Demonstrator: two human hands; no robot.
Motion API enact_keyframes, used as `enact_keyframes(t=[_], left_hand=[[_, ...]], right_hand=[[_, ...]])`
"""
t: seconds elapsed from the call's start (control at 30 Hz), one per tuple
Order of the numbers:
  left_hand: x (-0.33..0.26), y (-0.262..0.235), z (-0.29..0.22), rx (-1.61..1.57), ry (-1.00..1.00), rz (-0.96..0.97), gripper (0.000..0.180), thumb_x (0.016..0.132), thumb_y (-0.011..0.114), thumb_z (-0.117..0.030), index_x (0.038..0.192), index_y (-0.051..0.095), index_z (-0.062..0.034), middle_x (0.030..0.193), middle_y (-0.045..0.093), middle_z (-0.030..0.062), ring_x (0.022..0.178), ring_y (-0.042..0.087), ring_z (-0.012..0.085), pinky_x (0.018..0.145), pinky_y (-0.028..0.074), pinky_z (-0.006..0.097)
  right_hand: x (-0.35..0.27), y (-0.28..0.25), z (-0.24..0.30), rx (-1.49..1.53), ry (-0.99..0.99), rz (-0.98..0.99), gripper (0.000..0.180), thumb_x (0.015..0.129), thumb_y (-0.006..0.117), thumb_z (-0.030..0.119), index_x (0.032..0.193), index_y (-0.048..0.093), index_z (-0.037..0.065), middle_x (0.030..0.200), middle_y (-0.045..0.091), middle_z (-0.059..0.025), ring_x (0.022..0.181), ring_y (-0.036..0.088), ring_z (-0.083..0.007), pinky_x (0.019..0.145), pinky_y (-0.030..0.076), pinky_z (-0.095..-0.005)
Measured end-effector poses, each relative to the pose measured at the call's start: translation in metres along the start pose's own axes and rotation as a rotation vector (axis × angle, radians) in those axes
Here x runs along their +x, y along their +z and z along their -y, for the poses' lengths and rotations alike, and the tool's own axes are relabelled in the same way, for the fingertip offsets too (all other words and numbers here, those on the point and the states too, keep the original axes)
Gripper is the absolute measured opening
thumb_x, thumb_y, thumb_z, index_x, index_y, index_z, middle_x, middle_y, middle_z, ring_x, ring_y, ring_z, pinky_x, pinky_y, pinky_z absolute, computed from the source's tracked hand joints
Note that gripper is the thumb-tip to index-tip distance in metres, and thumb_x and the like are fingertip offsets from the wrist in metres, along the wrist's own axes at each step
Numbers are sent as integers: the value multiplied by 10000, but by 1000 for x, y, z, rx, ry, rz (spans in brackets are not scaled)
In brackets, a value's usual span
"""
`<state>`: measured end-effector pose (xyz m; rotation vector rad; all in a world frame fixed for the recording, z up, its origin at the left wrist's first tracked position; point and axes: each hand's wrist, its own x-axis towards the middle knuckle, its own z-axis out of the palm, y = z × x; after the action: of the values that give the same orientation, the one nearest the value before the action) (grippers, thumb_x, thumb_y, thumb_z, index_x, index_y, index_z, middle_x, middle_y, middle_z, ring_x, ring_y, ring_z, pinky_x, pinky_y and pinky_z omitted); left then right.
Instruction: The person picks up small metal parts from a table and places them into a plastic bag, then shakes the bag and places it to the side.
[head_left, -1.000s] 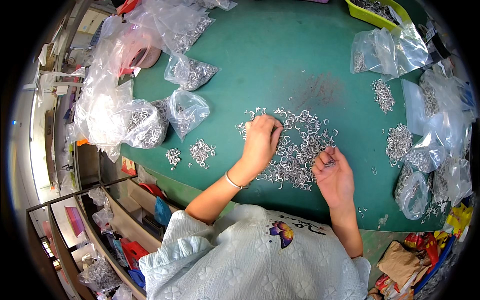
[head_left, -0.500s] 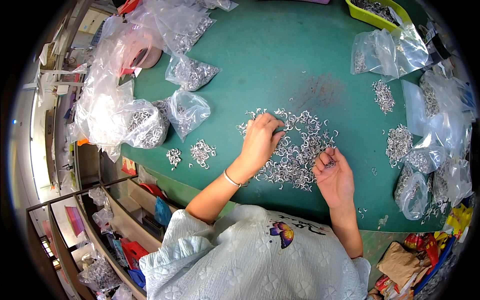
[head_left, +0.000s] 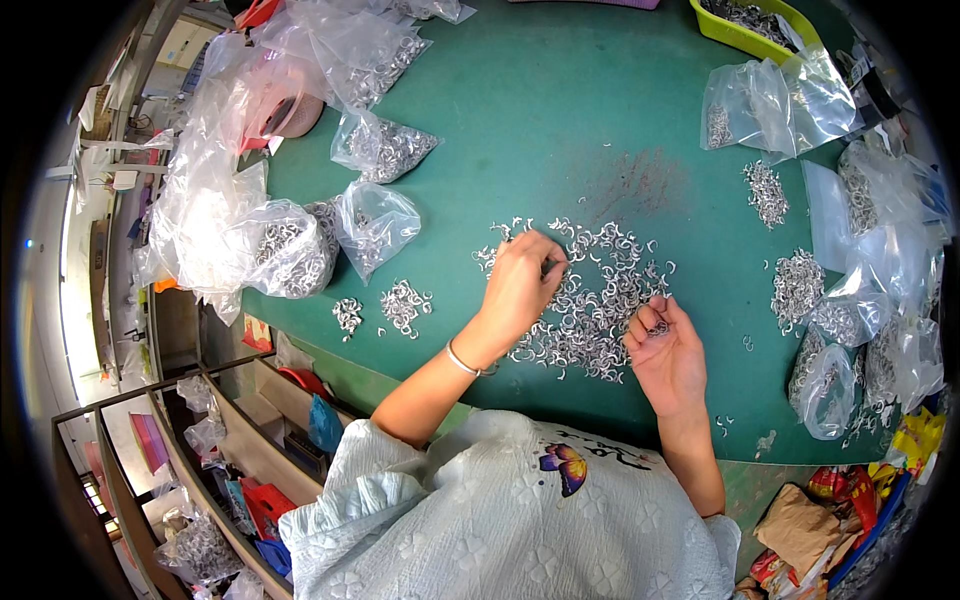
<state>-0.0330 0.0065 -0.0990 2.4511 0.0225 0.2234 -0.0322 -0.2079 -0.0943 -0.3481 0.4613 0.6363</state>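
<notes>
Left hand [head_left: 520,285] down on the near-left part of the pile [head_left: 590,300] of small silver rings, fingers curled and pressed onto the pieces at its edge; whether any ring is pinched there cannot be told. Right hand [head_left: 665,350] lifted just off the pile's near-right edge, palm up, thumb and fingertips pinching a few rings.

Pile lying loose on the green table [head_left: 560,120], spread wide and thin, clearly not yet worked through; most of it sits beyond the two hands.

Left of the pile: two small clusters [head_left: 390,305] of rings set apart, looking like finished counts, and past them several clear bags [head_left: 370,225] already holding rings, one bag [head_left: 290,250] much fuller. Right of the pile: more little heaps [head_left: 795,285] and more bags [head_left: 830,375] with rings inside. Far right of the pile, a yellow-green tray [head_left: 750,30] of the same parts at the table's rim.

Judging by this: a fair share bagged or grouped, yet the central pile plus the side heaps remain loose, so roughly midway, with plenty left.
</notes>
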Motion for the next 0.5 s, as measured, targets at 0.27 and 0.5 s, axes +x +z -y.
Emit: enact_keyframes(t=[0.27,0.5], left_hand=[[-4,-11,-26,-301,-20,-25,150,720,678,68,830,618,-15,835,651,89,745,629,213,691,498,296],[-6,-15,-59,-352,228,75,191,737,684,55,905,657,-32,875,659,90,808,631,253,724,492,322]], right_hand=[[2,-3,-2,-41,-23,14,241,979,439,208,1005,555,-1,841,508,-65,795,490,-195,725,421,-328],[2,15,-13,-131,-64,-9,291,983,433,214,1077,560,-31,965,584,-107,914,556,-226,868,458,-363]])
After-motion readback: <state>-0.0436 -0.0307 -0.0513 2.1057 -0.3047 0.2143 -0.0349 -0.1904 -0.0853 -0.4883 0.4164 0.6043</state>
